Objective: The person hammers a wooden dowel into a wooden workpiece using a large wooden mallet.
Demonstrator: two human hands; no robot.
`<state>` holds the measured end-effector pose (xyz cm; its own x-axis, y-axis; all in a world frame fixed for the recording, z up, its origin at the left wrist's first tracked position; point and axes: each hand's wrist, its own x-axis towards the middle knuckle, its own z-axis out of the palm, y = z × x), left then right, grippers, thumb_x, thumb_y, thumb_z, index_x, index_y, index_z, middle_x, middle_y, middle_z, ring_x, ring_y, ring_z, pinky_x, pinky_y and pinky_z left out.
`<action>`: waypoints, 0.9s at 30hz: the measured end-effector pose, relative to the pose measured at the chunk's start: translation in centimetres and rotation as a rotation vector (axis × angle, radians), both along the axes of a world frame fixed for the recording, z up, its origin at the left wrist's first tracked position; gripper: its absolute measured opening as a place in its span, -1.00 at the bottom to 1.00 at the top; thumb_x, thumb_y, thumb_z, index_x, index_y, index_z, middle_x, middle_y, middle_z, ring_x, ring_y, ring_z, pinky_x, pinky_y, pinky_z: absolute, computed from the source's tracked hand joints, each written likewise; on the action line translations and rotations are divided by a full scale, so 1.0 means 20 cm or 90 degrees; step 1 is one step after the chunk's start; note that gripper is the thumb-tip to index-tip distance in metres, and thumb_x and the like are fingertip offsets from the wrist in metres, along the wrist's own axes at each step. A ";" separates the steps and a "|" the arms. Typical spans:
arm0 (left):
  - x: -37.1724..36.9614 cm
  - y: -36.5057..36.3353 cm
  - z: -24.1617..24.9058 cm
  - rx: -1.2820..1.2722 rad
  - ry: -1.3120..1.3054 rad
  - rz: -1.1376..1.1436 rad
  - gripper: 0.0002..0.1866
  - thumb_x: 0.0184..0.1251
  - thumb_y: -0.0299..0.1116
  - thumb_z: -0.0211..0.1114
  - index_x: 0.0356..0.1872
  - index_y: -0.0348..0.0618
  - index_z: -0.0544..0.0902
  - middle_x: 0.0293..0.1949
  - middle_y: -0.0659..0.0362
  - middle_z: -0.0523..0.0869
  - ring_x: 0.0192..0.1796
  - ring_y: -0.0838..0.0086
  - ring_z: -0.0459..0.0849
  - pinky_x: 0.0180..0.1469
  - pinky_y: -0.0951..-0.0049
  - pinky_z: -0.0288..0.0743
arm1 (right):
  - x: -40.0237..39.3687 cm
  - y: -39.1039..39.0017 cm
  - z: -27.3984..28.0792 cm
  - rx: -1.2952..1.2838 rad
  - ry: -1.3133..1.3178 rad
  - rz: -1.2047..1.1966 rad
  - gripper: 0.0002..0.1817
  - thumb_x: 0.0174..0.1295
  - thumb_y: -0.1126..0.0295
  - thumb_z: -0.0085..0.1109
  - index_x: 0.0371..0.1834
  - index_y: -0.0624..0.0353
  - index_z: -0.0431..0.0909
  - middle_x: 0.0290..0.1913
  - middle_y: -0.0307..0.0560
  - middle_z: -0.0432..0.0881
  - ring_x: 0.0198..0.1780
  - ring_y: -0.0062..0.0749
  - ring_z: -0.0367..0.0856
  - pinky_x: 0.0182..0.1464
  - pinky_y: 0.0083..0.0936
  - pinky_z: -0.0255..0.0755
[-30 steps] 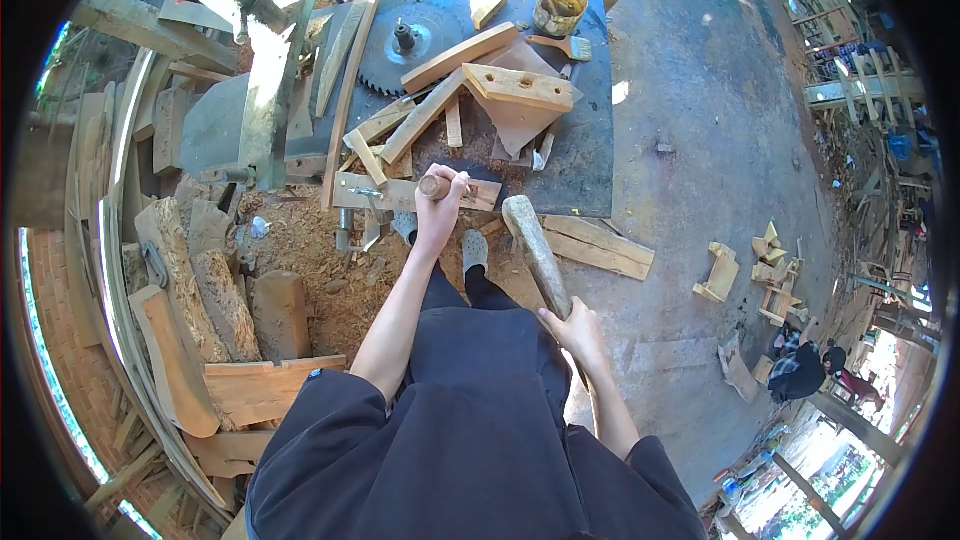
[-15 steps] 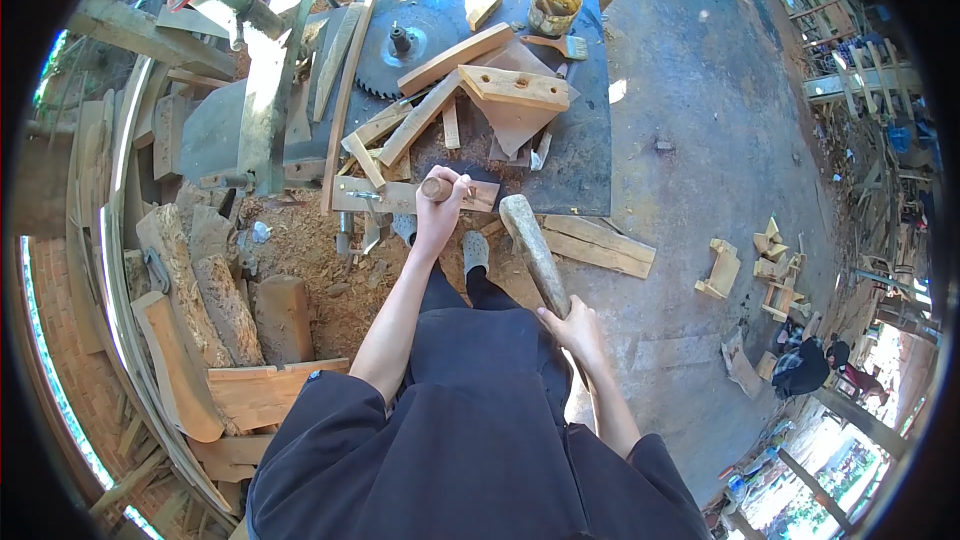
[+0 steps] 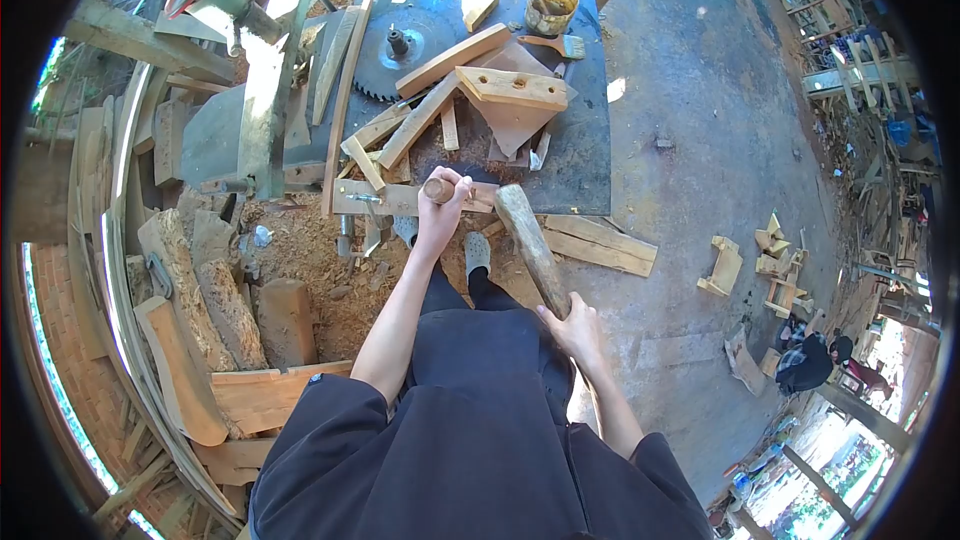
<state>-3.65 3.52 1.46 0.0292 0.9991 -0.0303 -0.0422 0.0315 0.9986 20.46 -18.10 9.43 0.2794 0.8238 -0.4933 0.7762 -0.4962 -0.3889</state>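
My left hand [image 3: 447, 208] is wrapped round an upright wooden handle [image 3: 437, 189], seen from its top end, over a flat wooden board [image 3: 398, 198] at the table's near edge. The handle's lower end is hidden by the hand. My right hand [image 3: 577, 328] grips a long, thick wooden club [image 3: 530, 245] near its lower part. The club's blunt far end is just right of my left hand, near the board's right end. A metal clamp [image 3: 362, 197] is on the board's left part.
Beyond the board, the blue table [image 3: 590, 165] holds a saw blade [image 3: 396, 48], loose wood pieces, a block with holes [image 3: 512, 89], a can [image 3: 552, 10] and a brush [image 3: 560, 46]. Timber stands at the left. A person [image 3: 804, 362] is far right.
The far end of the club has shifted slightly up and to the left, nearer my left hand. My left hand keeps its grip on the handle.
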 end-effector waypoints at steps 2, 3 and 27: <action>0.01 0.00 0.03 0.011 0.008 0.000 -0.76 0.62 -0.52 0.34 -0.32 -0.10 0.50 -0.37 0.32 0.62 -0.26 0.66 0.60 -0.12 0.53 0.48 | -0.05 0.08 0.16 0.020 0.022 0.010 -0.26 0.33 -0.17 0.47 0.12 0.40 0.61 -0.27 0.42 0.81 -0.21 0.36 0.85 -0.06 0.09 0.72; 0.02 -0.01 0.04 0.021 0.017 0.001 -0.74 0.62 -0.52 0.33 -0.33 -0.07 0.48 -0.38 0.35 0.60 -0.28 0.67 0.59 -0.13 0.53 0.47 | -0.08 0.14 0.28 0.040 0.045 0.023 -0.28 0.34 -0.16 0.47 0.10 0.39 0.60 -0.28 0.37 0.82 -0.26 0.33 0.85 -0.14 0.08 0.73; -0.01 0.00 -0.05 -0.013 -0.022 0.016 -0.76 0.66 -0.48 0.34 -0.31 -0.11 0.53 -0.35 0.27 0.66 -0.27 0.64 0.61 -0.13 0.51 0.50 | -0.07 0.33 0.79 0.191 0.253 -0.252 -0.56 0.41 0.17 0.55 0.00 0.35 0.64 -0.39 -0.01 0.80 -0.36 -0.47 0.76 -0.26 -0.42 0.59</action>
<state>-3.93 3.44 0.49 0.0048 0.9988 -0.0496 -0.0779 0.0498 0.9957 19.07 -11.43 25.29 0.4340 0.8139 -0.3862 0.3236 -0.5409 -0.7763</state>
